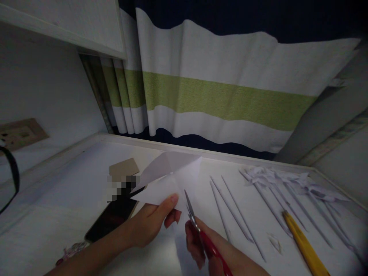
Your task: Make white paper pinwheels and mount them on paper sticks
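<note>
White desk (pixel 71 199), striped curtain (pixel 218 99), paper (pixel 169 176), scissors (pixel 192 214)

A curtain (pixel 230 99) striped white, green and dark blue hangs behind the white table (pixel 57 199). On it lie a dark phone (pixel 112 218), a brown card piece (pixel 124 167) just beyond that, 3 thin rolled paper sticks (pixel 230 207), a row of white paper pinwheels (pixel 287 180) at the right and a yellow stick (pixel 304 245) near them. A socket plate (pixel 20 134) sits on the left wall
</note>
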Demonstrator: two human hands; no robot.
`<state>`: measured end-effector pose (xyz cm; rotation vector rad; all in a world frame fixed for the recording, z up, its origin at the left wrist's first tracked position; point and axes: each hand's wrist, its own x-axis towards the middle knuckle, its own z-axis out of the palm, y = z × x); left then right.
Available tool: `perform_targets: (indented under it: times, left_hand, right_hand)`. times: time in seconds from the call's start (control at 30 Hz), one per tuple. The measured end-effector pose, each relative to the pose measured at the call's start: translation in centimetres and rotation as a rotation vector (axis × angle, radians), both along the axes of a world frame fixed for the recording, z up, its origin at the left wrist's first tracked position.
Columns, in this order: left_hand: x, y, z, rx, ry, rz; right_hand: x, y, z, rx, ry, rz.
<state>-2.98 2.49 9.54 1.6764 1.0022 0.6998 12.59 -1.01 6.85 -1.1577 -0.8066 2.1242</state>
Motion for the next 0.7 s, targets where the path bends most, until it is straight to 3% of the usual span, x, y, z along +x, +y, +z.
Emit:
perform_targets:
  times: [0.5,0.7]
  left_hand:
    - [0.3,-0.3,0.1,-0.025,0.053,-0.026]
    - [0.3,-0.4,-0.1,-0.036,0.046,-0.004]
  right_hand:
    - [0.5,-0.1,-1.4,0.074,-0.023,0.064]
    - [1.3,0.0,0.2,0.233,-0.017,0.218]
